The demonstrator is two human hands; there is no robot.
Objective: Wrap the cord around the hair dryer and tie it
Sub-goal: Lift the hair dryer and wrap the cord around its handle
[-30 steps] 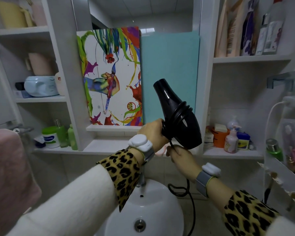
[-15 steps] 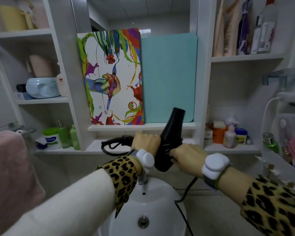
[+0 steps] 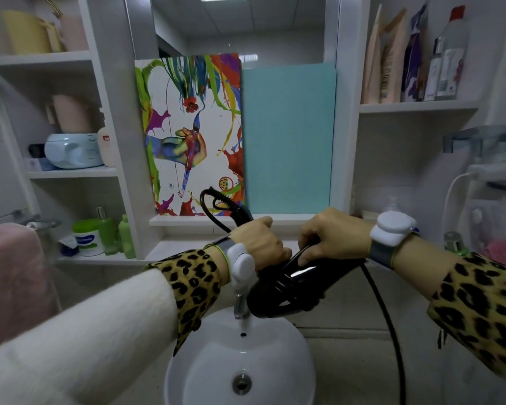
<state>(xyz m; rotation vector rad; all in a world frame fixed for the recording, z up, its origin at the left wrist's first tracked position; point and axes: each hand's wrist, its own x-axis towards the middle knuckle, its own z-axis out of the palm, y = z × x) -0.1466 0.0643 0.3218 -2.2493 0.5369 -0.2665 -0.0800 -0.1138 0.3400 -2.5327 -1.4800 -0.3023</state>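
A glossy black hair dryer point(image 3: 287, 287) lies roughly level above the sink, its barrel pointing toward me and down. My left hand point(image 3: 260, 247) grips its handle, whose end and cord boot stick up behind my fist. The black cord point(image 3: 387, 323) loops out of that end, crosses the dryer body in a few turns, and hangs down on the right past the sink. My right hand point(image 3: 330, 235) is closed on the cord where it lies against the top of the dryer body.
A white round sink point(image 3: 211, 361) with a chrome tap point(image 3: 240, 306) sits directly below. Shelves with bottles and jars flank a mirror with a colourful painting point(image 3: 193, 135) and a teal board point(image 3: 287, 135). A pink towel point(image 3: 9, 273) hangs at left.
The dryer has swung down from upright, nozzle high, to lying level over the sink. Both hands dropped with it, and my right hand moved from below the dryer onto its top.
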